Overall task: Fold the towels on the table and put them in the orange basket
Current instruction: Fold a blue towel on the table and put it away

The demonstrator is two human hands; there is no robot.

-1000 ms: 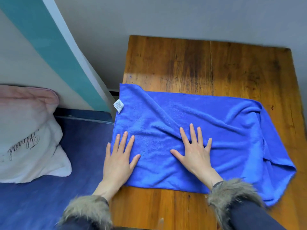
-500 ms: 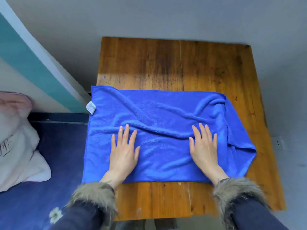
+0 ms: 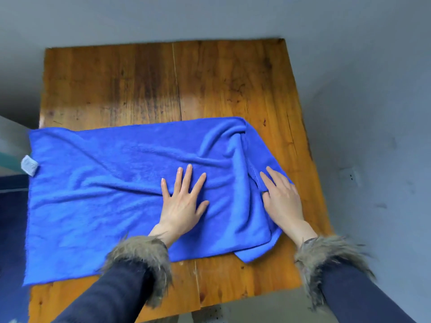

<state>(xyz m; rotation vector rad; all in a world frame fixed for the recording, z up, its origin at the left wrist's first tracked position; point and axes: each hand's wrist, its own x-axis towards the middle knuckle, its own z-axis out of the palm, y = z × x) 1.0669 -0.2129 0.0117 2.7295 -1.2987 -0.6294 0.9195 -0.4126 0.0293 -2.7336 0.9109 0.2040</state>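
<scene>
On the wooden table (image 3: 233, 85), a blue towel (image 3: 105, 206) lies spread across the near half, its left end reaching past the table's left edge. A small white label (image 3: 29, 165) sticks out from the towel's left edge. The cloth is not smooth: long creases run across its middle, and the right end is bunched and doubled over itself in loose folds, with one corner hanging close to the table's near edge.

The left hand (image 3: 184, 201) lies palm down on the towel, right of the towel's centre, fingers straight and spread, pressing the cloth flat and gripping nothing. The right hand (image 3: 283, 199) rests at the towel's right end, partly on the folded edge and partly over bare wood; its fingers are extended and lie flat, while the thumb appears tucked against or under the towel's hem, though the view does not show plainly whether it pinches the cloth.

Both wrists come out of dark sleeves with shaggy fur cuffs (image 3: 142, 259), which sit over the table's near edge below the towel. Beyond the towel, the far half of the table shows bare, worn, darkly stained boards. A grey wall (image 3: 210, 17) stands behind and to the right of the table.
</scene>
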